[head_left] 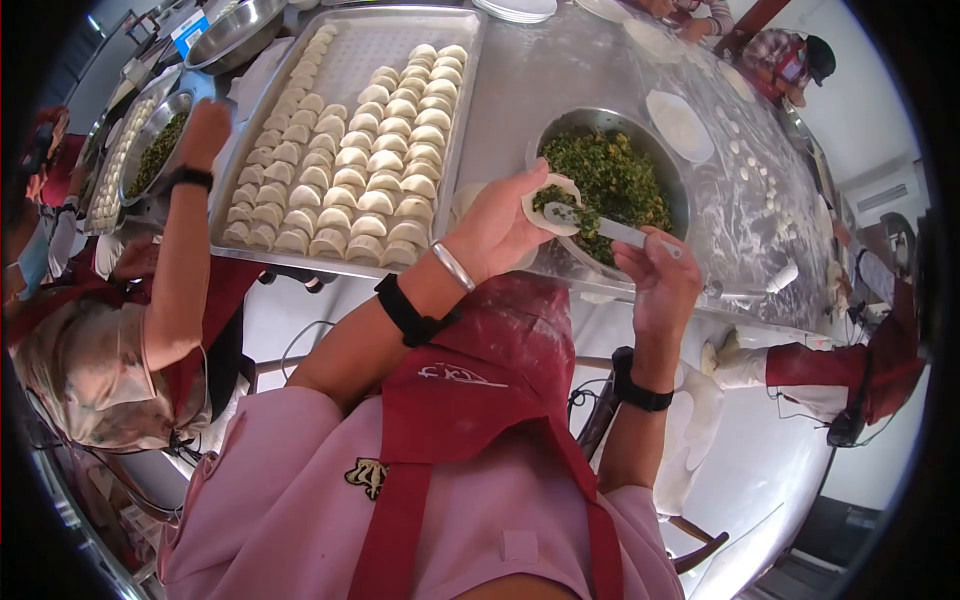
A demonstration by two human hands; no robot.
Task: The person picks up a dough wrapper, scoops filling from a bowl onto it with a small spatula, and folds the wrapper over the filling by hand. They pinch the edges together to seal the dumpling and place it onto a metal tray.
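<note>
A round dough wrapper (pixel 538 212) with green filling on it rests in my left hand (pixel 507 222), whose fingers are curled around its edge. My right hand (pixel 662 278) grips the handle of a pale spoon (pixel 622 233), and the spoon's tip touches the filling on the wrapper. Both hands are over the near left edge of a metal bowl (pixel 683 205) of chopped green filling (pixel 608 170). More wrappers (pixel 468 200) lie on the table, partly hidden behind my left hand.
To the left stands a large metal tray (pixel 350 262) with rows of dumplings (pixel 385 160). A white plate (pixel 680 126) lies beyond the bowl on the floury table (pixel 760 220). A co-worker's arm (pixel 178 240) reaches over another bowl (pixel 128 190) at left; other people stand around.
</note>
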